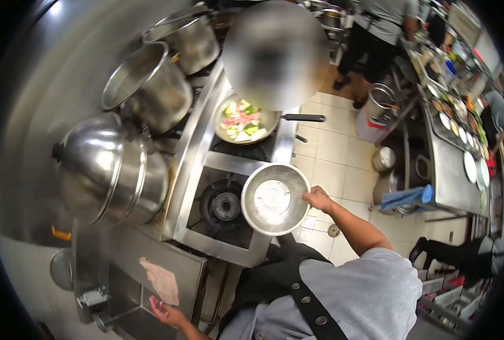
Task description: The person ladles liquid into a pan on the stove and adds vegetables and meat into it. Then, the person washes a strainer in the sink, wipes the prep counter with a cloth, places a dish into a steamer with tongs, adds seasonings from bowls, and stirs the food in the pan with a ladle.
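A round perforated metal colander (275, 199) is held at its right rim by my right hand (318, 199), in front of my body and beside the bare stove burner (226, 205). My left hand (162, 310) is low at the left, over the sink edge, just below a pale, crumpled cloth-like piece (161, 281) on the steel counter. Its fingers look partly curled, and whether they hold anything is too small to tell. Beyond the colander, a pan (222, 128) with pink and green-white chopped food stands on the back burner, its black handle pointing right.
Large steel pots (173, 102) and a domed steamer (93, 164) line the left. A steel sink (121, 292) lies lower left. On the right stands a prep counter (453, 175) with plates and a blue cloth (406, 196). Other people stand at the top right and far right.
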A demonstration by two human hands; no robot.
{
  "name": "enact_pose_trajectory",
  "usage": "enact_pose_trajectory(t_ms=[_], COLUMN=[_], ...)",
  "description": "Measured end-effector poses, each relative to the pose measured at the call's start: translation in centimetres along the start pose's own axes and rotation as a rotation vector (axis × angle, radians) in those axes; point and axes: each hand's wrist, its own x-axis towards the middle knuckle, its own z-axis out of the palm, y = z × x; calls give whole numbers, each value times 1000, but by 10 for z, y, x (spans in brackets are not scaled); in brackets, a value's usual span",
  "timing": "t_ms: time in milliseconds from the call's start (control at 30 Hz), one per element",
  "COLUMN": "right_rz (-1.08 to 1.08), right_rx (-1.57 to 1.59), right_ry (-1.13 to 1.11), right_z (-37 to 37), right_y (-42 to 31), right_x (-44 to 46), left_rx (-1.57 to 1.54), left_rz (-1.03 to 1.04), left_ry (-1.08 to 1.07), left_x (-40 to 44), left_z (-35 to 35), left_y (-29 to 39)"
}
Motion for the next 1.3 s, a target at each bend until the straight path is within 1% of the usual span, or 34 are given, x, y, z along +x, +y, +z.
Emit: enact_pose_trajectory(t_ms=[100,133,167,200,233,267,300,367,433,533,633,700,767,833,867,900,1000,1100,1167,1233,1267,1300], right_rz=[164,249,321,408,519,599,677,812,933,938,961,963,942,921,901,881,842,810,762,696,702,661], right_rx=[172,223,272,220,303,342,436,490,534,704,874,914,940,979,1001,1027,1138,1232,1316,1404,1429,1432], right_ry=[217,285,346,386,438,458,529,631,752,766,854,791,767,706,706,707,764,830,907,994,1036,1100], right_z=[-40,-50,-59,-68,-72,-78,-81,-85,-88,-96,-105,-118,-138,-152,-162,-167,-189,-212,-221,-227,-232,-236], right_y=[81,114,148,200,202,236,249,282,294,325,355,377,381,408,417,421,424,427,432,442,439,438], right_x=[-38,-58,-72,-82,-114,-130,-152,-187,-217,-239,-242,-238,-240,-239,-240,-241,-249,-259,-268,-271,-275,-278], left_rx=[-186,-186,-212,-239,-267,-277,-294,-331,-435,-535,-541,-598,-655,-522,-520,-462,-385,-377,-351,-324,-302,-286], left_rz=[4,-36,-3,31,67,89,106,143,112,65,116,122,141,201,205,296,481,527,546,587,564,586], left_ry=[-102,-137,-202,-259,-312,-335,-360,-417,-474,-589,-729,-838,-1001,-1221,-1329,-1426,-1745,-1948,-2020,-2077,-2119,-2157], left_x=[13,15,18,20,23,22,22,22,17,2,-40,-78,-117,-161,-181,-203,-262,-311,-339,-368,-384,-401], left_z=[23,33,41,49,58,66,74,90,108,138,177,209,245,268,289,301,321,350,364,393,404,416], left_y=[-7,12,21,30,41,58,63,71,85,119,188,232,266,319,328,350,413,453,474,482,488,491])
